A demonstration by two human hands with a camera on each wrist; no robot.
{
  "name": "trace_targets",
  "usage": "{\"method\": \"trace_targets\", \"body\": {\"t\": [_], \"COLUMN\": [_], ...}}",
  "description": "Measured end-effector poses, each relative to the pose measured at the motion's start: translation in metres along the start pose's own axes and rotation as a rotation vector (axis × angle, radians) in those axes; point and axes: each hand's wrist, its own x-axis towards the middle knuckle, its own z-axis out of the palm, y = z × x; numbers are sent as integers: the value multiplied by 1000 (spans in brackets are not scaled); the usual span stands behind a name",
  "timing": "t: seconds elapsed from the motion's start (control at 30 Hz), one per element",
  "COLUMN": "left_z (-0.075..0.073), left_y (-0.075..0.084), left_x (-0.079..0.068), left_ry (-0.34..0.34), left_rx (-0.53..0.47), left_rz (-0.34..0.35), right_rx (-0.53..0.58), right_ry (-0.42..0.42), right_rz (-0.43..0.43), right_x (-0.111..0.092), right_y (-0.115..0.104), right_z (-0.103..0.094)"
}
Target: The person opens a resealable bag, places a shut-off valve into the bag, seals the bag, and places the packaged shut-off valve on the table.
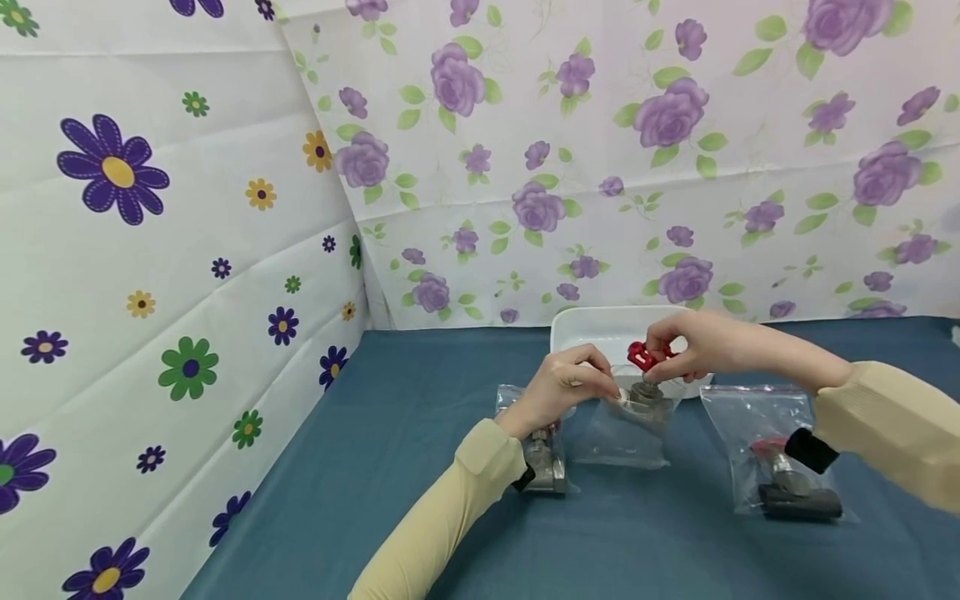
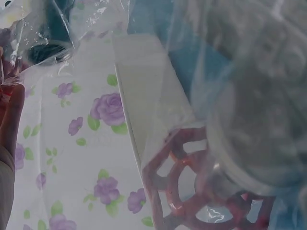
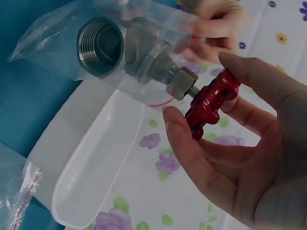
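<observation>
My right hand (image 1: 705, 342) holds a gate valve by its red handwheel (image 3: 213, 103), with the fingertips around the wheel's rim. The metal valve body (image 3: 144, 52) sits inside a clear zip bag (image 1: 618, 442), and its threaded port shows in the right wrist view. Across from it, my left hand (image 1: 558, 383) pinches the bag's top edge between thumb and fingers. In the left wrist view, a bagged valve with a red handwheel (image 2: 180, 179) fills the right side close to the camera, and only part of the left hand (image 2: 12, 120) shows.
Behind the hands stands a white tray (image 1: 588, 323). One bagged valve (image 1: 543, 467) lies beneath the left wrist; another bagged valve (image 1: 798, 496), with a dark lower part, lies at the right by the right sleeve. A blue cloth (image 1: 375, 467) covers the table, with flowered sheets behind.
</observation>
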Motion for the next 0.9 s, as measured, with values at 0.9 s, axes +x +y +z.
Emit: {"method": "trace_targets", "body": {"t": [0.9], "left_z": [23], "left_y": [-34], "left_x": [-12], "left_ry": [-197], "left_rx": [-8], "left_rz": [-123], "right_rx": [-229], "right_ry": [39], "right_rz": [-174], "right_x": [8], "right_y": [24], "right_z": [55]}}
